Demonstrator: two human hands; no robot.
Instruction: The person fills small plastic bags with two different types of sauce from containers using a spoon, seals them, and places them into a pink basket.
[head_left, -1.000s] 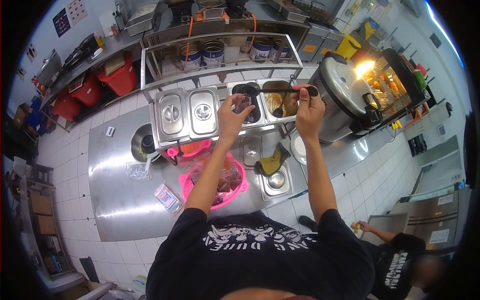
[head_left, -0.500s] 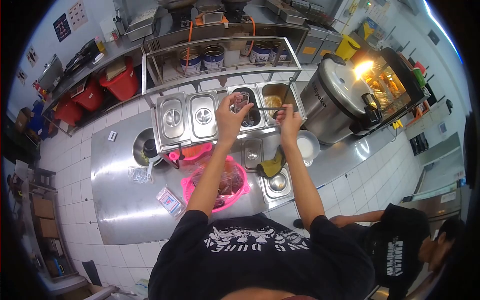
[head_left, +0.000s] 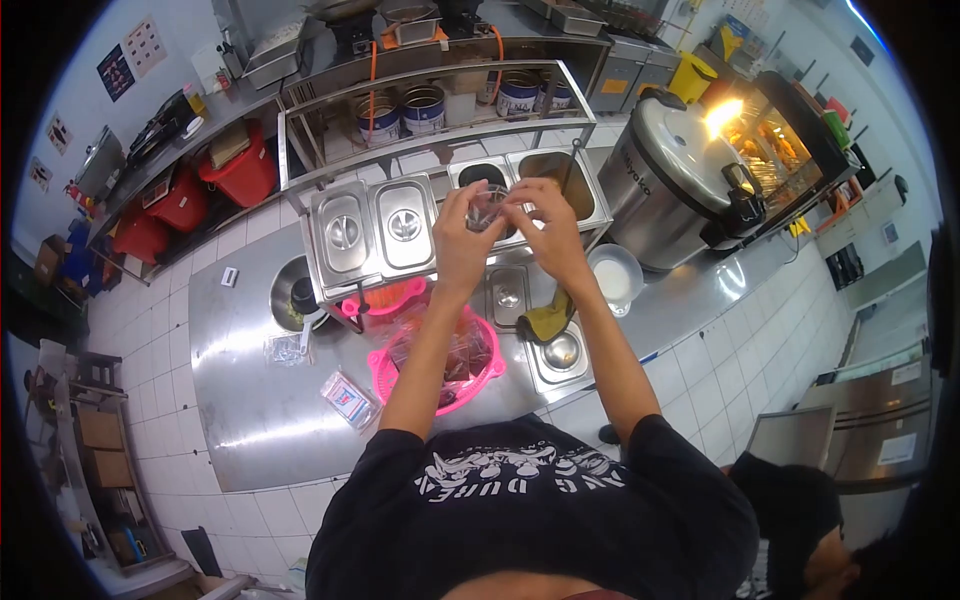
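Observation:
In front of me, over the food pans, my left hand [head_left: 464, 240] holds a small clear plastic cup [head_left: 487, 208], its fingers curled around the side. My right hand [head_left: 545, 225] meets it from the other side, fingertips pinched at the cup's rim; whether a lid is there I cannot make out. Below the hands is an open steel pan [head_left: 482, 174], partly covered by them. To its right another open pan [head_left: 545, 165] holds brown contents, and a dark ladle handle [head_left: 573, 166] stands up from it.
Two lidded pans [head_left: 404, 226] stand at the left of the rack. Nearer me are a pink basket [head_left: 497, 366] of filled packets, a yellow-green cloth [head_left: 546, 321] and a white bowl [head_left: 615, 280]. A large rice cooker [head_left: 655, 180] stands right. Another person [head_left: 795, 505] is at lower right.
My right hand has let go of the ladle, now standing in the right pan, and moved left onto the cup. The other person has moved lower in view.

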